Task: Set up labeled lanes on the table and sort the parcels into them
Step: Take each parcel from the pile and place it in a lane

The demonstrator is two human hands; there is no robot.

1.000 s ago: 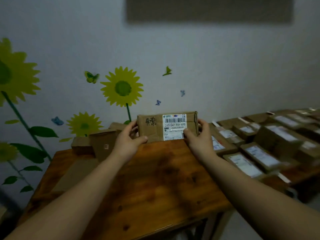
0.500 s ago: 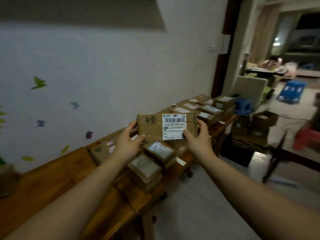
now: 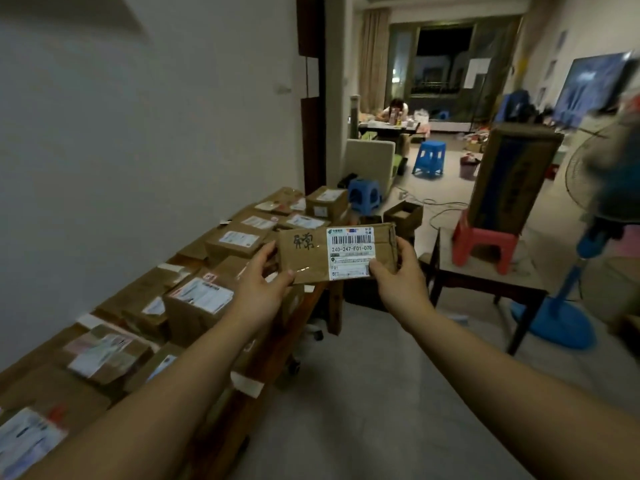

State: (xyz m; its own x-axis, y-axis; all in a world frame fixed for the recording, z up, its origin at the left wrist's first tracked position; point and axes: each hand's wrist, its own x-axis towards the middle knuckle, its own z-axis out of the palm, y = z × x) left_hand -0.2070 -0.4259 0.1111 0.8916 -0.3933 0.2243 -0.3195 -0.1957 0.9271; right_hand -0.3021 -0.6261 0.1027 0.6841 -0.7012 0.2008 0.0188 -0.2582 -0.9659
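I hold a flat brown cardboard parcel [image 3: 311,258] up in front of me, its white barcode label facing me and black handwriting on its left half. My left hand [image 3: 259,285] grips its left end and my right hand [image 3: 398,278] grips its right end. Below and to the left, a long wooden table [image 3: 277,344] runs along the white wall, covered with several labelled cardboard parcels [image 3: 197,303]. White paper tags [image 3: 247,384] hang on the table's front edge.
A small dark side table [image 3: 485,278] to the right carries a red stool [image 3: 485,244] with a tall box [image 3: 512,178] on it. A blue standing fan [image 3: 571,299] is at far right. Blue stools and a seated person are farther back.
My view has swung to the right, from the sunflower wall and bare table end along the parcel-laden table to the room beyond. Both hands have kept the same parcel.
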